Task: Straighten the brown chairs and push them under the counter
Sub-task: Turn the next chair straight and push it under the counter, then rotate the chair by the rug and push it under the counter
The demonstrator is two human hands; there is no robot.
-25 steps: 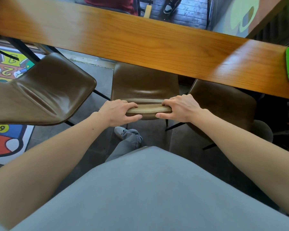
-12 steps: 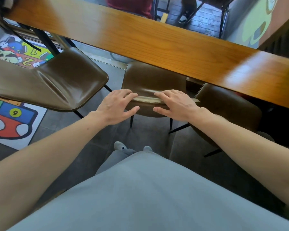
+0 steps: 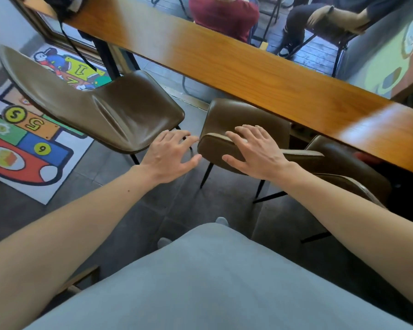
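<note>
Three brown leather chairs stand along a long wooden counter (image 3: 248, 75). The middle chair (image 3: 239, 117) has its seat tucked under the counter, its backrest toward me. My right hand (image 3: 255, 151) hovers flat over that backrest, fingers spread, gripping nothing. My left hand (image 3: 169, 156) is open just left of the backrest, off the chair. The left chair (image 3: 100, 108) stands turned sideways, out from the counter. The right chair (image 3: 339, 160) sits partly under the counter.
A colourful numbered floor mat (image 3: 22, 139) lies at the left. A black counter leg (image 3: 107, 55) stands behind the left chair. People sit beyond the counter (image 3: 224, 15). My grey-clothed body fills the lower view, over dark floor tiles (image 3: 153, 210).
Both hands have let go of the middle chair's backrest and opened. The view has shifted right and back, showing more of the left chair and the mat.
</note>
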